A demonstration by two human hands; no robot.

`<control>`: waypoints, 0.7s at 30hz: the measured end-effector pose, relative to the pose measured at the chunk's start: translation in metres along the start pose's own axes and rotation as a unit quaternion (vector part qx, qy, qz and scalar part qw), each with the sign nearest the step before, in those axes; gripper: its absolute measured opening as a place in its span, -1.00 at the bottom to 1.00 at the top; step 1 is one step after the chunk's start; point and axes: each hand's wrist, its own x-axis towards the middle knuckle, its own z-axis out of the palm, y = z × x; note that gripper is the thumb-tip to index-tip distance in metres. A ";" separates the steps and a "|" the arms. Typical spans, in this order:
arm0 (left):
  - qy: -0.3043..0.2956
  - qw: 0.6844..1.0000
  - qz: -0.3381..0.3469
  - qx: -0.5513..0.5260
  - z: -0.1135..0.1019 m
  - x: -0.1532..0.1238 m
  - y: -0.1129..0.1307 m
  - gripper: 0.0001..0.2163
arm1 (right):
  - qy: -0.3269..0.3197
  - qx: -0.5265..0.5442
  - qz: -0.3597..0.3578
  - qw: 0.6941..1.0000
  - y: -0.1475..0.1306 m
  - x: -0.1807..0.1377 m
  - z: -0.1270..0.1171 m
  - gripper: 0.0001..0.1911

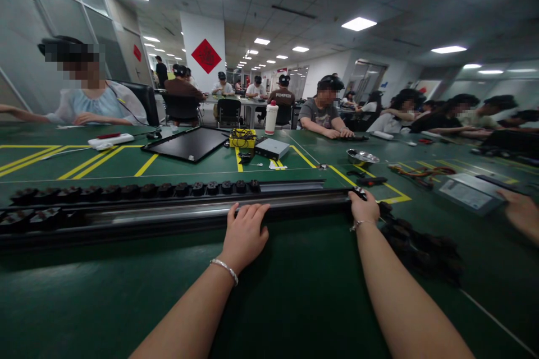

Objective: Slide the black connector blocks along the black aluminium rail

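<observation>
Long black rail (pixel 189 222) is lying across the green table (pixel 295 303). Left hand's (pixel 246 233) fingers are loosely spread on top of the rail, not clamping anything. Right hand (pixel 365 208) is curled round a small dark piece (pixel 360 193) at the rail's right end, too blurry to say if it's loose. I'd guess stiff, awkwardly long, slick along the metal strip (pixel 177 212), so grab the black sides.

We note: green table (pixel 307 297), yellow lines (pixel 396 200); directly on it, a long rail (pixel 177 213), black panel (pixel 191 143), metal bowl (pixel 362 157), white bottle (pixel 271 119).
</observation>
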 end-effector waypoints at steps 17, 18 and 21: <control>0.002 1.000 -0.002 0.005 0.000 0.001 -0.001 -0.60 | 0.014 0.010 -0.005 1.000 0.002 0.002 0.001 -0.48; 0.003 1.000 -0.002 0.004 0.000 0.001 0.000 -0.60 | 0.014 0.009 -0.003 1.000 0.002 0.002 0.001 -0.48; 0.006 1.000 -0.002 0.001 0.001 0.000 0.000 -0.60 | 0.016 0.004 0.001 1.000 0.001 0.002 0.000 -0.49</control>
